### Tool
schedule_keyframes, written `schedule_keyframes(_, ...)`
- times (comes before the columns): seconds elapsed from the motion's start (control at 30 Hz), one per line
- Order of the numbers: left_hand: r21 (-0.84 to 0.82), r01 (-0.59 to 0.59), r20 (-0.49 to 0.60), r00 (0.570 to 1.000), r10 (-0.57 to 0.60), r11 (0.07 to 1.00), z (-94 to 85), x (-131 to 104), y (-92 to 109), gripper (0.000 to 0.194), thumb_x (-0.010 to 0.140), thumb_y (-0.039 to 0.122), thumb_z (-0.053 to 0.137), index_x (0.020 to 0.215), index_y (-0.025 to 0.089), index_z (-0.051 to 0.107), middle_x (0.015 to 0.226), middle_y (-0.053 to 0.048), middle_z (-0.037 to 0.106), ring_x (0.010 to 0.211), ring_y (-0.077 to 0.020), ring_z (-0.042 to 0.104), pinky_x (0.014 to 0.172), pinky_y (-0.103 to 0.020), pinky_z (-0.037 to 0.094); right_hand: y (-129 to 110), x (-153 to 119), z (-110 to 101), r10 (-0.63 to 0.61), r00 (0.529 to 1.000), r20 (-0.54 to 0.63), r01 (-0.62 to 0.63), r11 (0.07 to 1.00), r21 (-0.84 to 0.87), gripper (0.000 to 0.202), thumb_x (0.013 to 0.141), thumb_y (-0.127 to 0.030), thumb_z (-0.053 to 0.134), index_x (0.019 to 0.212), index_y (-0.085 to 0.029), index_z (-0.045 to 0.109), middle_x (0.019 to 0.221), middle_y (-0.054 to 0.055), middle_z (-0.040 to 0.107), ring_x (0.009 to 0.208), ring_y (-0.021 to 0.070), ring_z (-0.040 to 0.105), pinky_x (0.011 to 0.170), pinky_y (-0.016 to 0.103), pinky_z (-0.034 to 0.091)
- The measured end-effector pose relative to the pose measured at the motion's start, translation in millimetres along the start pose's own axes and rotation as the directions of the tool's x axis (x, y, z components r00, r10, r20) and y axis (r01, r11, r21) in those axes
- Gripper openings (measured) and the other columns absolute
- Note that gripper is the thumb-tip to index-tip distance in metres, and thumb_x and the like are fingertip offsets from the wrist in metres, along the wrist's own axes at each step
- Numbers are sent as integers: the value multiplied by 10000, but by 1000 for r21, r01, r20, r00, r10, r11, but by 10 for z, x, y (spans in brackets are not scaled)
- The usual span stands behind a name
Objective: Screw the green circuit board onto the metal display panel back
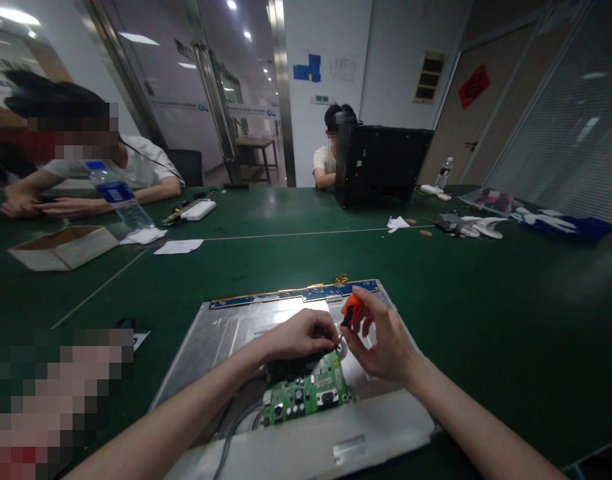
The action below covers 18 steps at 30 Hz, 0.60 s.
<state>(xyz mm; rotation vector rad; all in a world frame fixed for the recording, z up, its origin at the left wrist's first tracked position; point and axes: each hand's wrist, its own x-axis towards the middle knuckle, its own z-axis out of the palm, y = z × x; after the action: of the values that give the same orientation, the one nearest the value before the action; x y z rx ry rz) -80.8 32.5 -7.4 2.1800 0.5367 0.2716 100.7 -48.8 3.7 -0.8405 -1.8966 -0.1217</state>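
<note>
My right hand grips an orange and black screwdriver, its shaft pointing down to the upper right corner of a green circuit board. Close to the screwdriver's tip, my left hand has thumb and fingers pinched together; whatever is between them is hidden. The board lies on a silver metal display panel, and my left hand covers part of its upper edge. Along the panel's far edge runs a narrow blue circuit strip. A grey cable curves across the panel left of the board.
Two people sit across the green table, one behind a black monitor casing. At left are an open cardboard box, a water bottle and paper. White gloves lie at right.
</note>
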Motion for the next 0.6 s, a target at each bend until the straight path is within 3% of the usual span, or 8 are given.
schedule_keyframes(0.17, -5, 8, 7, 1000, -8, 1000, 11, -4, -22, 81, 789, 227, 633, 832, 166, 663, 813, -7, 648, 757, -158, 572, 715, -251, 433, -17, -5, -4, 18, 1000, 6, -18, 999, 35, 638, 854, -123, 496, 1427, -192, 223, 741, 5, 604, 510, 122, 564, 418, 220, 464)
schedule_keyframes(0.4, 5, 10, -4, 1000, -10, 1000, 2, 0, -6, 74, 792, 241, 631, 778, 171, 649, 761, 10, 609, 728, -145, 546, 683, -240, 416, 18, -5, 32, -12, 998, -57, 10, 999, -34, 585, 895, -234, 545, 1400, -239, 249, 730, -29, 571, 454, 90, 498, 393, 198, 431)
schedule_keyframes(0.5, 4, 8, -7, 1000, -8, 1000, 1, -1, 5, 74, 789, 235, 622, 767, 167, 643, 735, 12, 590, 711, -143, 536, 663, -238, 404, 19, -1, 24, -14, 999, -36, 13, 1000, -14, 594, 901, -260, 543, 1407, -231, 234, 758, -15, 587, 469, 92, 511, 396, 198, 434)
schedule_keyframes(0.6, -2, 7, -9, 1000, -7, 1000, 6, -1, -2, 47, 771, 213, 630, 777, 170, 647, 755, 10, 605, 733, -149, 551, 679, -240, 406, 3, -6, 10, 15, 1000, 1, -15, 1000, 23, 619, 879, -188, 526, 1418, -201, 222, 759, -1, 602, 499, 111, 550, 415, 215, 457)
